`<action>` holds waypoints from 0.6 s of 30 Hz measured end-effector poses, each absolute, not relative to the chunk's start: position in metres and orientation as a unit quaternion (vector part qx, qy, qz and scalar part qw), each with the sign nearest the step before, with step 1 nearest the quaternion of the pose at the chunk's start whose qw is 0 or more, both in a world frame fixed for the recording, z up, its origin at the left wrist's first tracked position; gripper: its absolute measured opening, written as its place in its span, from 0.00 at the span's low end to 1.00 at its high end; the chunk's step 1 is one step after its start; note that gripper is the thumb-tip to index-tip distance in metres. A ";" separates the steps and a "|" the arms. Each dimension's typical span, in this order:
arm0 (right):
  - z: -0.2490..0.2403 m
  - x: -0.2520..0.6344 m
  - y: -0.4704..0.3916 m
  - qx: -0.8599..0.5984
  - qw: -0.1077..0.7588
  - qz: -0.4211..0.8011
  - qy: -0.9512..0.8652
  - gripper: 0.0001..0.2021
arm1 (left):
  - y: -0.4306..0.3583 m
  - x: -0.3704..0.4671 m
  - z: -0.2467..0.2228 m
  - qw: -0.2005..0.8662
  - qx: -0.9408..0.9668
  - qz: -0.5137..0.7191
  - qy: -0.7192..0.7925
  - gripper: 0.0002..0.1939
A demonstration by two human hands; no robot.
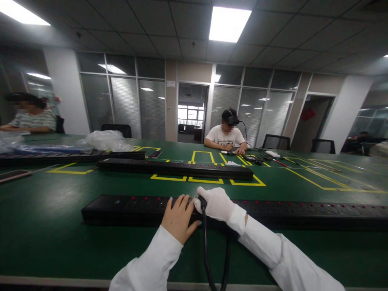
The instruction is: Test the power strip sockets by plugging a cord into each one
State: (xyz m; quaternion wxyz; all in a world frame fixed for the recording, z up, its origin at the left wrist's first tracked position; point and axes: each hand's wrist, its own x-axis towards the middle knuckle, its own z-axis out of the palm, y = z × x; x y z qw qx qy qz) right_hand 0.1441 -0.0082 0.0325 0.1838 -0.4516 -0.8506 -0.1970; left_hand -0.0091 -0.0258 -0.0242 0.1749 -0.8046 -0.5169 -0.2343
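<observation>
A long black power strip [121,210] with a row of sockets and small red dots lies across the green table before me. My left hand [178,216], bare, rests on top of it with fingers spread and the thumb over its near side. Just to the right, my right hand [216,204] in a white glove is closed round a black plug [201,201] at the strip's top face. From the plug a black cable [206,250] hangs down towards the table's near edge. Whether the plug sits in a socket is hidden by my fingers.
A second black power strip [176,167] lies farther back, among yellow tape outlines [248,182]. At the left are more strips [127,155], plastic wrap [104,140] and a phone [15,175]. Across the table sits a person [226,135] near cables [257,159]; another person [33,115] sits far left.
</observation>
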 end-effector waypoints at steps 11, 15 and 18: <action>0.031 0.146 -0.010 -0.468 0.182 -0.228 -0.834 0.15 | -0.027 -0.010 -0.021 0.167 -0.811 -0.222 -0.514 0.27; 0.030 0.146 -0.010 -0.469 0.183 -0.226 -0.834 0.16 | -0.026 -0.009 -0.023 0.167 -0.807 -0.228 -0.518 0.26; 0.030 0.146 -0.008 -0.465 0.180 -0.216 -0.839 0.16 | -0.027 -0.010 -0.022 0.171 -0.812 -0.224 -0.511 0.26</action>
